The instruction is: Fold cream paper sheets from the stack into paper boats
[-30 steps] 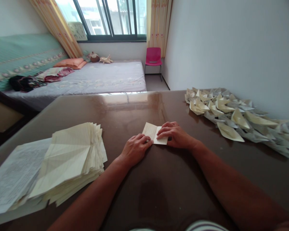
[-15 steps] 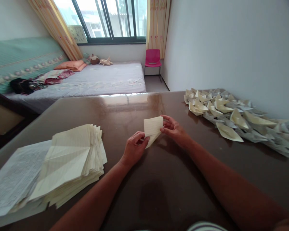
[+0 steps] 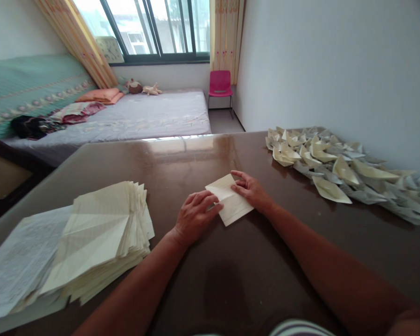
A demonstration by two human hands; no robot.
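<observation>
Left grip (image 3: 197, 214), right grip (image 3: 251, 191), creased paper (image 3: 231, 205) between.

Hands (image 3: 197, 214): 2; handled sheet (image 3: 234, 206): 1; table (image 3: 231, 261): 1; chair (image 3: 220, 84): 1; clock (image 3: 110, 49): 1; curtains (image 3: 226, 42): 2 — paper boats (image 3: 331, 190) overlap, uncountable.

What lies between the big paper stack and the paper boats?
In the head view: the left hand, a creased paper sheet, the right hand, and brown tabletop.
</observation>
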